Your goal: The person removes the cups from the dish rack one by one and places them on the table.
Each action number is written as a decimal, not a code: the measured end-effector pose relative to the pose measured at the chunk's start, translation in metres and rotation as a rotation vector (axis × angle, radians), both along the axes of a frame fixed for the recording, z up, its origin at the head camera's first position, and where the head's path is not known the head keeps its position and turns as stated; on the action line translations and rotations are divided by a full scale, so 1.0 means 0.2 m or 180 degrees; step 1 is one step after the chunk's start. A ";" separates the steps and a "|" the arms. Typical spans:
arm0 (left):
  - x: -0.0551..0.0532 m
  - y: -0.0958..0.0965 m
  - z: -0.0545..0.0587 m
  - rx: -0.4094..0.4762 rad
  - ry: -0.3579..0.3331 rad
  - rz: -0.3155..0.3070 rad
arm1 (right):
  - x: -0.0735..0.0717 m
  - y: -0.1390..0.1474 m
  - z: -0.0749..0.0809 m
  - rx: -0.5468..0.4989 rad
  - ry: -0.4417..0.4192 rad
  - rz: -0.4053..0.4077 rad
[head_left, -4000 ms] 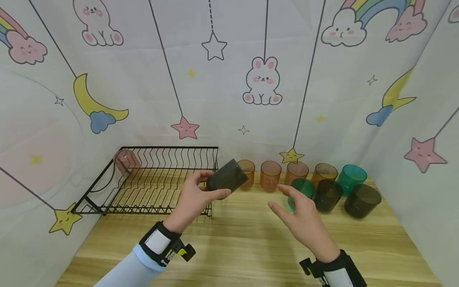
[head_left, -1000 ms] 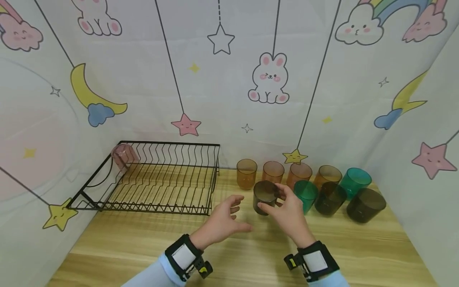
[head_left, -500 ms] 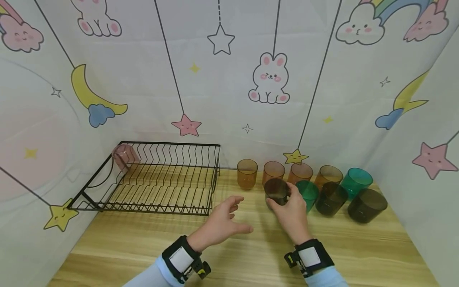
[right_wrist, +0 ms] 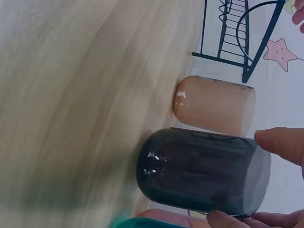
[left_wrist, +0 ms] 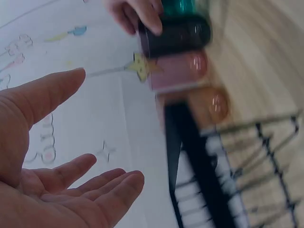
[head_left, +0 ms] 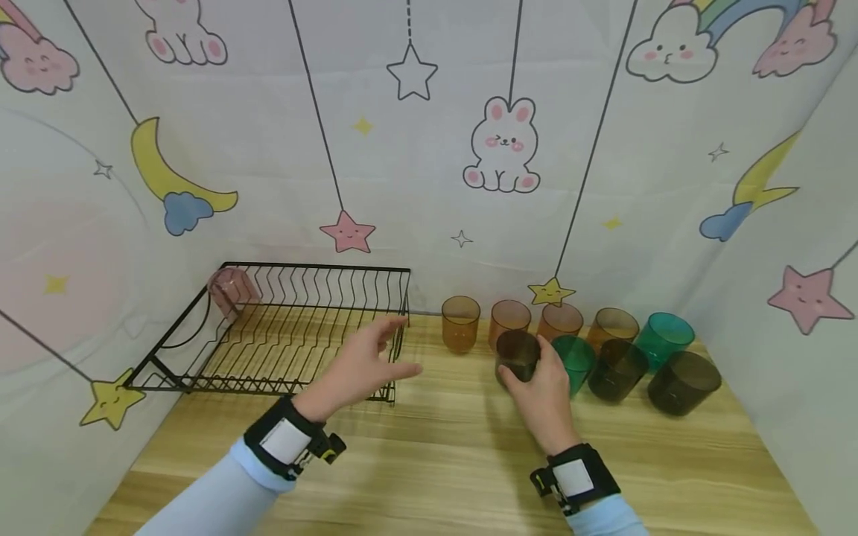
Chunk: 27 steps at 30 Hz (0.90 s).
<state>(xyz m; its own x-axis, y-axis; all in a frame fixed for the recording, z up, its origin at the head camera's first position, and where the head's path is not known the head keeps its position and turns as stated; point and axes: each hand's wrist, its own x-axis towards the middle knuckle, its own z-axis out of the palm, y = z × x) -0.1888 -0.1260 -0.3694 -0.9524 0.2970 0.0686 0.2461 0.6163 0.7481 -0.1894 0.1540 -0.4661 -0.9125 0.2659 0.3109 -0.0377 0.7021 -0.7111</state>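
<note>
My right hand (head_left: 546, 406) grips a dark grey tumbler (head_left: 518, 357) near its rim, thumb on one side and fingers on the other. In the right wrist view the tumbler (right_wrist: 199, 171) looks upright, its rounded base at the tabletop. Holding nothing, my left hand (head_left: 355, 368) hovers by the right end of a black wire dish rack (head_left: 315, 266), thumb and fingers spread. A pink ribbed cup (head_left: 231, 290) leans in the rack's far left corner. An amber tumbler (head_left: 460, 325) and a pinkish tumbler (head_left: 511, 314) stand behind the gripped one.
Right of my right hand stand a green tumbler (head_left: 574, 365) and two dark tumblers, one (head_left: 617, 372) beside it, the other (head_left: 684, 383) farther right. Behind them are another pinkish tumbler (head_left: 561, 320), a brown one (head_left: 613, 327) and a teal one (head_left: 666, 339). A patterned cloth backs the table.
Four seconds ago my left hand held the dark tumbler tilted. My right hand then had it upright and shifted it right beside the green one. My left hand has since moved left toward the rack.
</note>
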 end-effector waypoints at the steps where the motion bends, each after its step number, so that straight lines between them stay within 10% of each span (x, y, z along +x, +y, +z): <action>1: -0.02 -0.04 0.02 -0.0043 0.0034 0.0048 | 0.00 0.00 0.01 0.0024 0.0024 0.0003; 13: -0.25 -0.53 0.24 -0.0874 0.0591 0.0972 | 0.11 0.02 0.18 0.0496 0.0406 0.0244; 27: -0.50 -0.89 0.08 -0.1773 0.0605 0.1647 | 0.28 -0.03 0.31 0.1562 -0.0326 0.1553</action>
<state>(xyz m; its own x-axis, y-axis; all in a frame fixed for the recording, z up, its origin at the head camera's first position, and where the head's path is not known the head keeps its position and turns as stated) -0.2886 -0.3039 -0.3525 -0.9660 -0.1427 0.2155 -0.0819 0.9597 0.2687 -0.1331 0.1487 -0.4050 -0.9231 -0.3308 0.1961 -0.3800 0.8630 -0.3328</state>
